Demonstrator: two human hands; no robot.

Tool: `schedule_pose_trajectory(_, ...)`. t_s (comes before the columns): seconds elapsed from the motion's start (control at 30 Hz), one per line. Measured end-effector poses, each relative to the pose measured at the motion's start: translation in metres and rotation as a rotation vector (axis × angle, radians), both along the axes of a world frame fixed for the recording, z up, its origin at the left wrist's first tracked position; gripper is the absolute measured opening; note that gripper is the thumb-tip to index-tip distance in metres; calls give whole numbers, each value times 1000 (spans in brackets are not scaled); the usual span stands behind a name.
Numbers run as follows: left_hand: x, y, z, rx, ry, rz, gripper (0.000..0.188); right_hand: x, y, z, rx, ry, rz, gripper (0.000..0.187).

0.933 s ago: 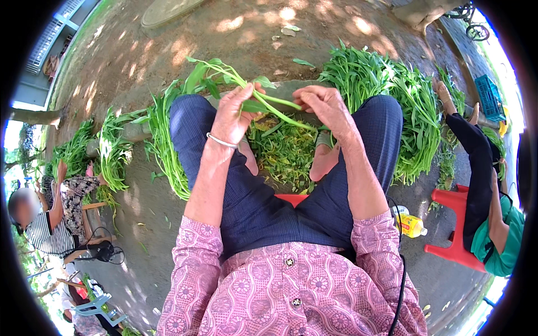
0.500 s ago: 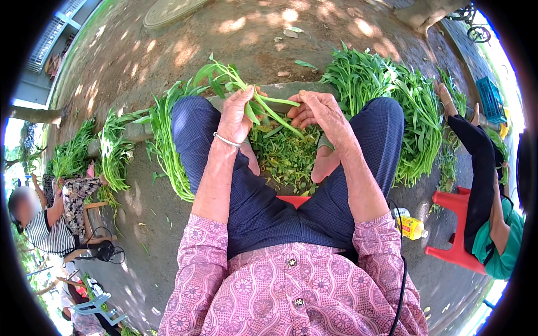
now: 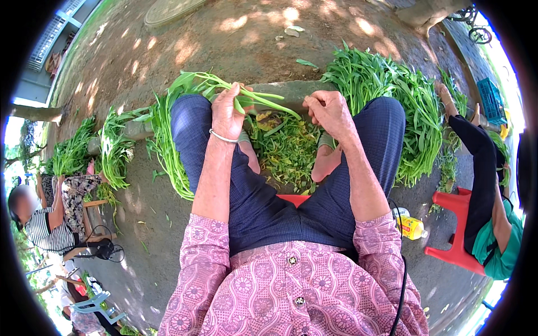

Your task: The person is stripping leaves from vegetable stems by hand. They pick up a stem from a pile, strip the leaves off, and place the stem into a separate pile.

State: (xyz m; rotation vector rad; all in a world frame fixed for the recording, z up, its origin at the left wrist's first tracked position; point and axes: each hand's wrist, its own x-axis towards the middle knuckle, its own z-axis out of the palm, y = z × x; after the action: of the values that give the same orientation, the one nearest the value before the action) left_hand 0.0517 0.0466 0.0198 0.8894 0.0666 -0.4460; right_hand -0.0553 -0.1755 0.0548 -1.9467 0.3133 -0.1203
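Note:
My left hand [image 3: 227, 115], with a bangle at the wrist, is closed around a few green leafy vegetable stems [image 3: 261, 96]. Their leaves point left over my left knee, and the cut ends reach right. My right hand [image 3: 330, 115] is a little way from those ends, fingers curled and thumb pressed in; what it pinches, if anything, is hidden. Below both hands, a heap of torn leaves and trimmings [image 3: 283, 159] lies between my feet. A bunch of long stems [image 3: 168, 151] rests beside my left leg. A larger pile of leafy stems [image 3: 414, 129] lies by my right leg.
A stone slab [image 3: 291, 92] lies beyond my feet. To the right are a yellow bottle [image 3: 412, 228], a red stool [image 3: 455, 224] with a person in green, and a blue crate [image 3: 490, 101]. Leftward, another person in stripes [image 3: 53, 229] sits near more greens [image 3: 115, 148].
My left hand has shifted slightly left, and the stems have tilted flatter, their leaves swinging left. My right hand has come away from the stem end and curled its fingers.

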Motion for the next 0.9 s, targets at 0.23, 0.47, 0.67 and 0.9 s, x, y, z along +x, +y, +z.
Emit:
schedule_pose_trajectory(0.23,-11,-9,-6,26,-15,-33,19,-1,36,-9,-336,-314,175,15)
schedule_pose_trajectory(0.47,-22,-19,0,150,-9,-55,16,-7,53,-12,-670,-458,118,18)
schedule_pose_trajectory(0.67,-26,-19,1,142,8,-90,21,-5,59,-15,-561,-323,82,18)
schedule_pose_trajectory(0.9,-23,-15,-9,111,11,-135,17,-3,59,-20,-387,-463,38,13)
